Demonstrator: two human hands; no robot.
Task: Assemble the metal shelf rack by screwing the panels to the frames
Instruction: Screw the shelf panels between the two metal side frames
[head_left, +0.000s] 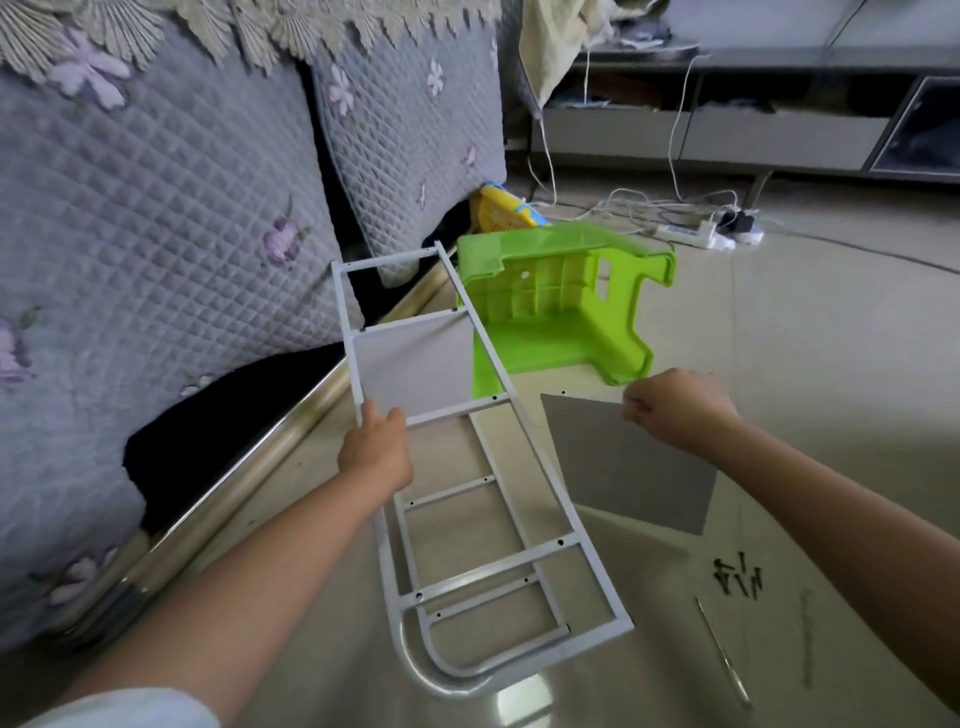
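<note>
The left hand (375, 451) grips the left rail of the white metal frame (524, 452), fingers and thumb curled round the bar just below the fitted panel (415, 366). That grey panel sits between 2 crossbars in the upper half of the frame. The frame is tilted, its upper end raised toward the sofa (156, 208) and its lower end at the floor (831, 338). A second frame with curved feet (457, 670) lies beneath it.

The right hand (675, 410) pinches the top edge of a loose grey panel (628, 467), which lies just right of the frame. A cluster of black screws (737, 578) rests on the floor near the panel's lower corner, with a thin screwdriver (724, 656) just below them. A green plastic stool (561, 301) lies on its side behind the frame.

No legible writing or brand marks are visible on any item.
</note>
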